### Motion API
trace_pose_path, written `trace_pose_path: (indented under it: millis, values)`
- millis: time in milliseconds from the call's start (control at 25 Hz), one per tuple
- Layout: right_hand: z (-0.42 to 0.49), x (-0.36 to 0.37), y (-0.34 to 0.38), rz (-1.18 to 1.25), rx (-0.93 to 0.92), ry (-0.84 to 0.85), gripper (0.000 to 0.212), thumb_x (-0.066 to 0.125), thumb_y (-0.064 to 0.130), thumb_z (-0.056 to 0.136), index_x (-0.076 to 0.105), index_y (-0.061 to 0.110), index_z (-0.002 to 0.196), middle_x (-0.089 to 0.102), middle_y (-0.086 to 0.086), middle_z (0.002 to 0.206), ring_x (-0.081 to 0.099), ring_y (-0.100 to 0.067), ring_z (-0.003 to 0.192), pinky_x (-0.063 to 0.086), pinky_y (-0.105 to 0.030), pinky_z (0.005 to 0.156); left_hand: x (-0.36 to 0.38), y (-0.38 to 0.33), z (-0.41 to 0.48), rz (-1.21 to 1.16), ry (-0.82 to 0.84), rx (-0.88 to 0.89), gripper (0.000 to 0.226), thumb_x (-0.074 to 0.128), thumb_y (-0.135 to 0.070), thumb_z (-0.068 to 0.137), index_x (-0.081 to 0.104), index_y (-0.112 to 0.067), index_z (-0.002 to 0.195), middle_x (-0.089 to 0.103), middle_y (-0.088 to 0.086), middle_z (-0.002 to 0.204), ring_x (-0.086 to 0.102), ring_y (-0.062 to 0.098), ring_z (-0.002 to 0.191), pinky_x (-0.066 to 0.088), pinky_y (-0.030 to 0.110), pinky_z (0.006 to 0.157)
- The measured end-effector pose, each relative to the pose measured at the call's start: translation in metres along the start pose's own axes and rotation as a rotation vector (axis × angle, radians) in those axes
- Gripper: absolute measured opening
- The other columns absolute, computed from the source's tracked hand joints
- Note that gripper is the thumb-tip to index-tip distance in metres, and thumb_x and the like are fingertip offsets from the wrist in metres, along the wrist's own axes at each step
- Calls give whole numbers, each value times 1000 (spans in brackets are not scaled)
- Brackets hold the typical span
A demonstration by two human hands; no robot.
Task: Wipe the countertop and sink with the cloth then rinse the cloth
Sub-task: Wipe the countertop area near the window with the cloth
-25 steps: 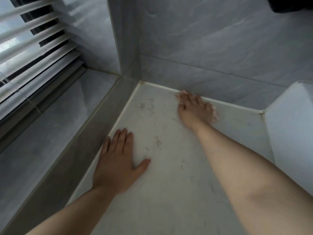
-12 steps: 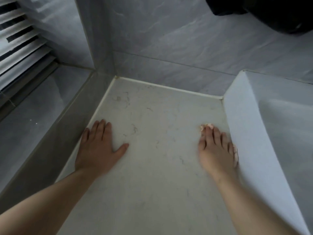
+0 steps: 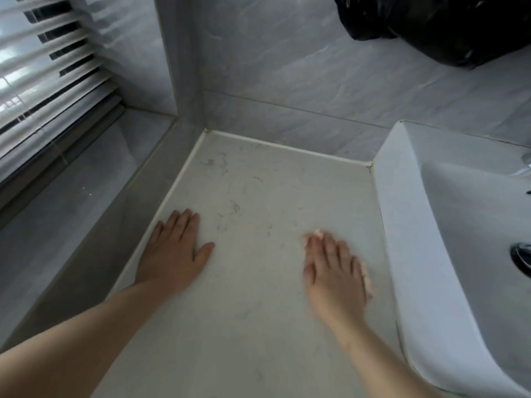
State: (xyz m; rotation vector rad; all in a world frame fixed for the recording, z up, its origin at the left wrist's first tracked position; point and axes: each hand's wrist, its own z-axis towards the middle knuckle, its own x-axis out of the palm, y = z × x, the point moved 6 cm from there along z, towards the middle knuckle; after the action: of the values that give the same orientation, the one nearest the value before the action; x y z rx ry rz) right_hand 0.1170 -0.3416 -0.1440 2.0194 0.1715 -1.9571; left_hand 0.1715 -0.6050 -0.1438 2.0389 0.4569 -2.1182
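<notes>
A pale marbled countertop [image 3: 258, 191] fills the middle, with faint dark streaks toward its back. My left hand [image 3: 175, 251] lies flat on it near the left edge, fingers straight. My right hand [image 3: 333, 268] presses flat on a pinkish cloth [image 3: 366, 278]. Only slivers of the cloth show at my fingertips and along the hand's right side. A white sink [image 3: 402, 225] stands at the right, its side wall against the countertop. The drain [image 3: 521, 258] shows at the frame's right edge.
Grey tiled walls [image 3: 287, 81] close the back and left of the countertop. A grey ledge [image 3: 71, 196] runs under window blinds [image 3: 43, 81] at the left. A black plastic bag [image 3: 445, 24] hangs at the top right, and a bit of tap [image 3: 527, 165] shows over the sink.
My right hand with the cloth slid from the back corner toward the sink wall, then a little to the left. My left hand has stayed flat in place.
</notes>
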Motion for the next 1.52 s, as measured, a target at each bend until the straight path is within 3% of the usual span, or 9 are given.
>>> trace_pose_path:
  millis: [160,320,560,800,1040,1120,1240,1320,1520]
  values:
    - [1,2,11,-72,-217,47,62,22,41,85,47,21,138,48,-1,143,48,-28,128,35,-42,105,1,13,-49,52,38,42,81,8,-63,89,50,-9,132,51,13,136,48,29,126,20,37,105]
    - [69,-9,-34,41,271,22,57,15,37,95,18,24,150,18,0,158,16,-27,144,14,-44,115,2,19,-57,7,8,-121,86,18,-70,82,50,-8,132,49,17,137,46,32,127,20,36,103]
    - [-25,11,61,-37,-433,70,54,35,38,84,52,23,133,56,1,135,54,-25,123,39,-41,102,0,19,-55,60,65,-114,88,16,-69,83,49,-3,131,49,20,136,46,34,126,19,37,102]
    - [90,-2,-5,28,248,31,55,18,35,96,17,25,150,13,1,159,10,-27,145,11,-47,115,1,18,-53,58,83,-123,86,14,-67,86,52,-3,128,52,20,133,50,34,122,21,38,102]
    - [-3,13,114,-20,-700,97,52,29,42,86,45,30,135,53,5,138,50,-23,127,33,-38,105,2,21,-54,48,82,-136,90,7,-67,87,49,-2,131,49,20,136,48,34,125,22,39,104]
    - [58,7,79,-86,-530,58,57,19,40,86,39,31,139,42,2,146,40,-25,133,32,-41,106,2,21,-54,41,65,-130,89,7,-68,86,48,-3,132,48,19,137,47,33,126,21,39,105]
    - [157,-3,16,0,101,67,53,19,34,96,20,25,148,15,0,158,14,-26,144,15,-46,115,2,22,-54,33,44,-134,89,7,-68,86,47,-5,133,46,17,139,45,30,128,20,38,105]
    - [173,-2,44,66,179,43,51,23,30,97,21,24,148,15,-1,158,12,-28,144,12,-47,116,3,21,-54,16,42,-127,89,8,-68,85,47,-5,133,46,17,140,44,30,129,21,38,106]
    - [49,18,193,55,-796,50,47,31,36,94,44,31,138,45,4,145,41,-25,134,29,-43,110,-2,21,-55,-59,1,-120,82,22,-64,86,49,0,130,48,18,137,45,28,128,17,32,109]
